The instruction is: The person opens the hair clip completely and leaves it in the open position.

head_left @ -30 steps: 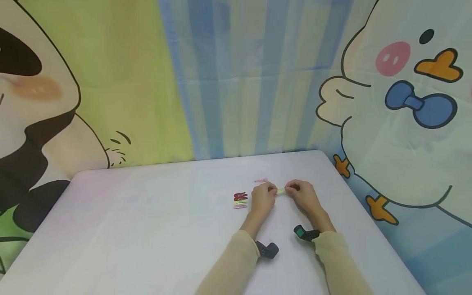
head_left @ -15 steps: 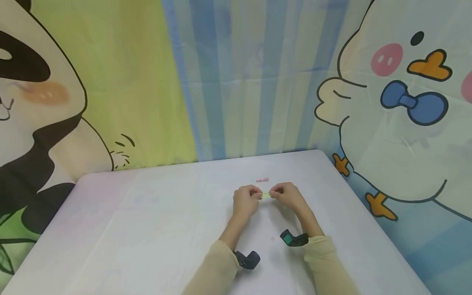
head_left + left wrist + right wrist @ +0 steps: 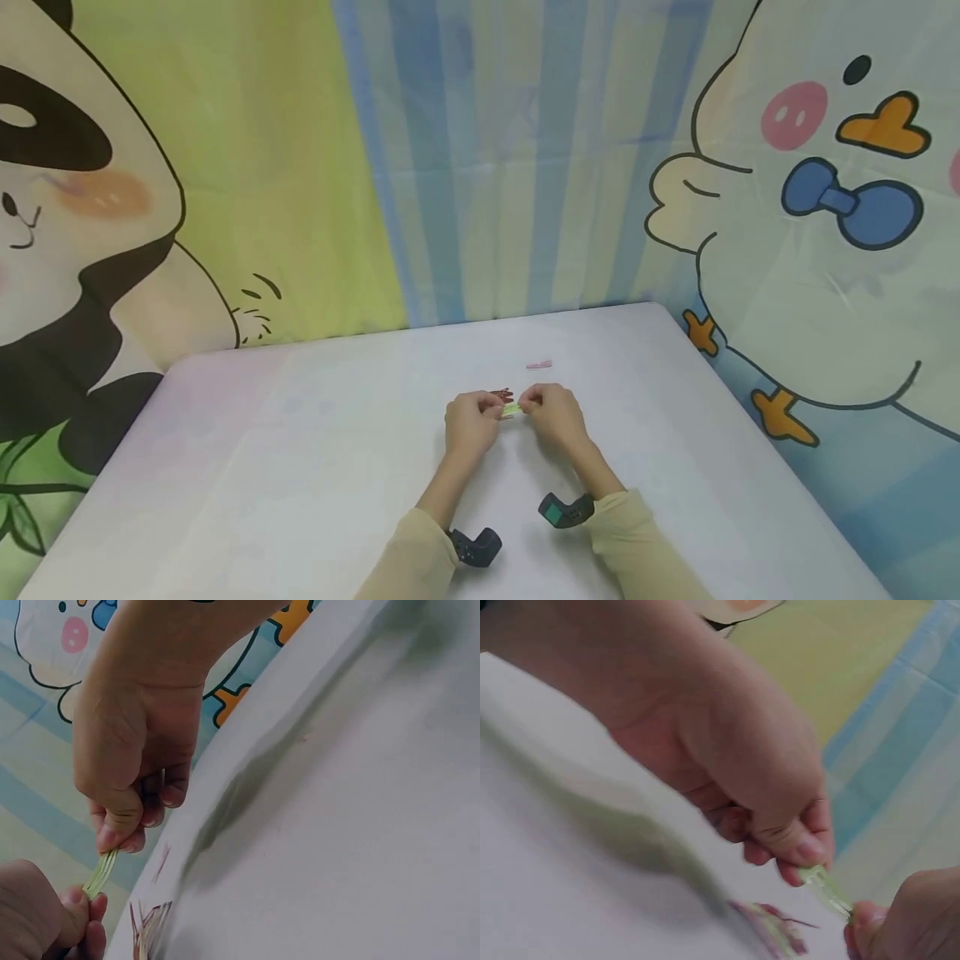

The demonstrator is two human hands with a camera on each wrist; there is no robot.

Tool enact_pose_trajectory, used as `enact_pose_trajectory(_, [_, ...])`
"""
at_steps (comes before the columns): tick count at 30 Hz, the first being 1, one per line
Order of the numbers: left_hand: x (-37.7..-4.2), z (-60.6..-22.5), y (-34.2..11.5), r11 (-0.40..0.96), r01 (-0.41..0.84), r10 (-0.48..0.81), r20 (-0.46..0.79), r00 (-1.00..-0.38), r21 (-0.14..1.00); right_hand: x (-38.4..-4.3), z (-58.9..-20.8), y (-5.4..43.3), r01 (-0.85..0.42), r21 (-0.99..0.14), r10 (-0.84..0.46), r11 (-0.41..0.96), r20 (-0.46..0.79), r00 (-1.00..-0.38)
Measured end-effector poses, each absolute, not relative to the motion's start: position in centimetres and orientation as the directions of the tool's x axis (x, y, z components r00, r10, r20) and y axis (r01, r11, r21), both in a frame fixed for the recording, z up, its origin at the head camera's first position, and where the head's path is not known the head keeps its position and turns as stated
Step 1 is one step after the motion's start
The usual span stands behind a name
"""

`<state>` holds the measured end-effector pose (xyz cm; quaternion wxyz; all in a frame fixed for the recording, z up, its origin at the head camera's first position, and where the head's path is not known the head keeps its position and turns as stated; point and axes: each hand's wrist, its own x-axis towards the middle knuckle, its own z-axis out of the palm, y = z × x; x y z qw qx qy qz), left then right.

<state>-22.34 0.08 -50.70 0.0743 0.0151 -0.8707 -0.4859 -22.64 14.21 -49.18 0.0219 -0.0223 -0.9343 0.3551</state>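
A light green hair clip (image 3: pixel 512 409) is stretched between my two hands, raised off the table. The fingertips of my left hand (image 3: pixel 471 425) pinch one end, and the thumb and finger of my right hand (image 3: pixel 557 417) pinch the other. In the right wrist view the green clip (image 3: pixel 826 894) shows its slim open frame. Just behind and below the hands lie several hair clips, with dark red clips (image 3: pixel 502 393) showing at the back; the left hand hides part of this row. Farther back a single pink clip (image 3: pixel 538 364) lies alone.
The white table (image 3: pixel 300 467) reaches back to a printed cloth backdrop (image 3: pixel 487 167). Its far edge lies a little beyond the pink clip. A black wrist device (image 3: pixel 476 547) sits on the left wrist, another (image 3: pixel 566 510) on the right.
Both hands have moved left and slightly toward the person, carrying the green clip from right of the clip row to over it. The pink clip at the back stays on the table.
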Motion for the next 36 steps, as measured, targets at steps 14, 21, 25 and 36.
enact_pose_trajectory(14, [-21.7,-52.3,-0.3,0.496,-0.018,-0.165,0.074,-0.984,0.868,-21.9,-51.3,13.2,-0.002,-0.705,0.079,0.709,0.081,-0.994])
enact_pose_trajectory(21, [-21.5,-52.7,-1.0,0.465,0.014,-0.133,0.085,-0.987,0.885,-21.7,-51.9,13.2,0.016,-0.763,0.062,0.647,0.032,-0.998])
enact_pose_trajectory(25, [-21.4,-53.3,-1.5,0.451,0.07,-0.079,0.119,-0.99,0.89,-21.5,-52.2,13.6,0.026,-0.789,0.039,0.614,-0.003,-0.999])
enact_pose_trajectory(36, [-21.6,-54.8,-3.3,0.428,0.504,0.144,0.494,-0.857,0.75,-21.7,-52.5,14.4,-0.031,-0.8,-0.02,0.599,0.023,-1.0])
